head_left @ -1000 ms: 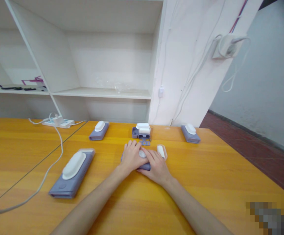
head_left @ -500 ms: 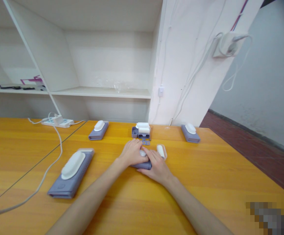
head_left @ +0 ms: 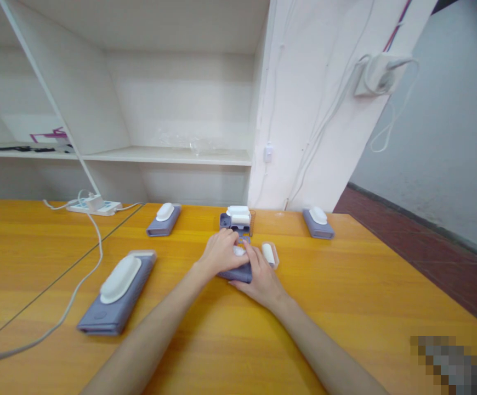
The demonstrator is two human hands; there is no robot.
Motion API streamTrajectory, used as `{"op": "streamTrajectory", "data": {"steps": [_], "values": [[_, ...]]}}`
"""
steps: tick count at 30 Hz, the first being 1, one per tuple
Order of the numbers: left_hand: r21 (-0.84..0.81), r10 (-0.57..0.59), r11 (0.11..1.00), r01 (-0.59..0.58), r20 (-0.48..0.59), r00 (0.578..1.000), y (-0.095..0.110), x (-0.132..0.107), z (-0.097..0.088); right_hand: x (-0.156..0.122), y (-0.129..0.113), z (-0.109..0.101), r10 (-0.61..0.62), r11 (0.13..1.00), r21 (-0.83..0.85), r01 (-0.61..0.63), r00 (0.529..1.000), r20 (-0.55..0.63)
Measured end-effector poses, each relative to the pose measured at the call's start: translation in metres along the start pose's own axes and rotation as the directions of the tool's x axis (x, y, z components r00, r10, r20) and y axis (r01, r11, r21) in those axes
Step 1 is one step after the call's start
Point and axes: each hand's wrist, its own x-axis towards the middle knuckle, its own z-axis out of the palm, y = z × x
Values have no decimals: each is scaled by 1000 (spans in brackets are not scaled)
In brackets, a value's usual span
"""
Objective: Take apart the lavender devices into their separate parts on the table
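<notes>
Both hands are at a flat purple-grey case (head_left: 237, 272) on the wooden table, with a white part (head_left: 239, 250) showing between them. My left hand (head_left: 222, 252) curls over the case from the left, its thumb by the white part. Wrapped round the right side is my right hand (head_left: 262, 278), thumb on top and fingers low along the near edge. The fingers hide much of the case. Close by on the right lies a white cylinder in a clear cover (head_left: 269, 254). Just beyond the hands stands a purple-grey holder with white pieces (head_left: 238, 219).
Similar purple-grey cases with white oval tops stand at left front (head_left: 115, 291), back left (head_left: 164, 219) and back right (head_left: 318, 223). A power strip (head_left: 94, 205) sits at the back left, its white cable (head_left: 86, 291) running forward across the table (head_left: 329, 307). White shelves (head_left: 168, 155) rise behind.
Both hands stay on the case with nearly the same hold, the right fingers shifted slightly. The whole view has moved a little; other objects keep their places.
</notes>
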Motion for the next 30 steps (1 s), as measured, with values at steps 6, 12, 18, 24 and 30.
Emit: {"op": "streamTrajectory", "data": {"steps": [6,12,18,24,30], "values": [[-121,49,991,-50,-10,999,6,-9,3,0,-1,-4,-135,991,5,136,987,-86],[-297,93,949,-106,-56,994,4,-18,8,-4,1,-1,-174,984,27,177,981,-89],[-358,-1,933,-31,-88,996,4,-22,7,-2,-1,-4,-173,985,-7,173,982,-82],[-391,-136,917,81,-115,984,9,-22,9,0,-8,-10,-191,982,-33,188,976,-109],[-353,-155,930,106,-112,982,3,-21,10,0,-6,-9,-155,986,-87,142,973,-173]]}}
